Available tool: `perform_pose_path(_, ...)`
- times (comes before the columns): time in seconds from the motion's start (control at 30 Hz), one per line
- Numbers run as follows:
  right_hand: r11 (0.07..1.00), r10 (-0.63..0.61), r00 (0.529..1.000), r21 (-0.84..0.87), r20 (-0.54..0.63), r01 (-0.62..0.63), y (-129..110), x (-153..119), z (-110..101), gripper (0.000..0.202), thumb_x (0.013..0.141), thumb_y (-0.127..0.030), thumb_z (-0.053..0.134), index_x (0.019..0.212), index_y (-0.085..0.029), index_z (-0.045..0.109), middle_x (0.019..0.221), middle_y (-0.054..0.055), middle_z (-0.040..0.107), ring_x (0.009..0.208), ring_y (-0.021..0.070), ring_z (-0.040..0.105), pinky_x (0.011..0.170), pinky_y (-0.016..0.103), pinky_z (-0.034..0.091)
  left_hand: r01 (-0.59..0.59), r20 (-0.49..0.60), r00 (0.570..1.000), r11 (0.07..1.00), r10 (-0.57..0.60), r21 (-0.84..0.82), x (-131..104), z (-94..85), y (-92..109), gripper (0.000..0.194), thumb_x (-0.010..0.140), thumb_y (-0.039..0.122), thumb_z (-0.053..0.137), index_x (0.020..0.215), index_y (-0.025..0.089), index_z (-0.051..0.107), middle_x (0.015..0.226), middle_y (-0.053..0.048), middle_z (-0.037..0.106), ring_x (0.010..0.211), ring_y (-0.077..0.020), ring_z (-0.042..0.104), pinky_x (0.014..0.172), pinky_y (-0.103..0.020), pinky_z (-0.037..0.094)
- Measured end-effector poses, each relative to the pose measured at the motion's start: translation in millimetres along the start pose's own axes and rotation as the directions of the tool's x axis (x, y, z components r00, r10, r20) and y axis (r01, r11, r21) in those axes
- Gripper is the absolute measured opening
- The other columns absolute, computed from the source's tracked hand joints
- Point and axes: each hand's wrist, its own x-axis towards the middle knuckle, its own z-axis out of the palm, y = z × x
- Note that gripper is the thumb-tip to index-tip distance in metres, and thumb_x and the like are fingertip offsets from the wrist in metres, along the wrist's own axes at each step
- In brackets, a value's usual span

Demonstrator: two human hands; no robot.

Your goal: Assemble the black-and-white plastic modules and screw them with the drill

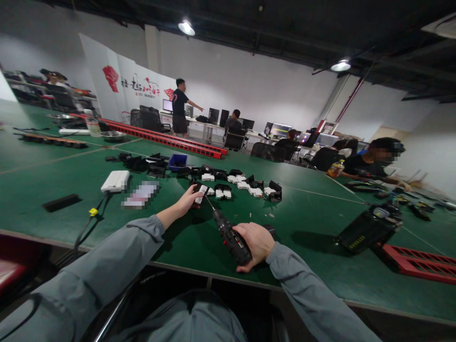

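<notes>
My right hand (255, 242) is closed round a black cordless drill (230, 237), whose long bit points up and to the left. The bit's tip reaches a black-and-white plastic part (202, 194); whether it touches a screw is too small to tell. That part is gripped by my left hand (185, 199), with fingers wrapped on its left side. Just beyond lie similar white pieces (223, 192) in black housings, and more white blocks (255, 191) run off to the right. A black housing (273, 191) with a white piece stands at the end of that row.
A blue bin (177, 162) sits behind the parts. To the left are a white box (116, 181) with a cable, a blurred phone-like slab (141, 194) and a black strip (61, 203). A black case (368, 228) and red rail (420, 263) lie right. A co-worker (374, 159) sits across.
</notes>
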Motion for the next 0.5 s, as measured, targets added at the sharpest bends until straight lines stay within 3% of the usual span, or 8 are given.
perform_pose_path(0.5,1.000,-0.003,1.000,0.008,-0.028,0.003,0.3,0.0,2.0,0.109,0.049,-0.086,0.060,0.128,-0.013,0.042,0.107,0.016,0.061,0.094,0.0306,0.063,0.080,0.042,0.049,0.012,-0.023,1.000,1.000,-0.012,0.000,-2.1,1.2,2.3,0.058,0.073,0.036,0.070,0.125,0.025,0.046,0.106,-0.007,0.063,0.077,-0.0173,0.064,0.048,-0.022,0.049)
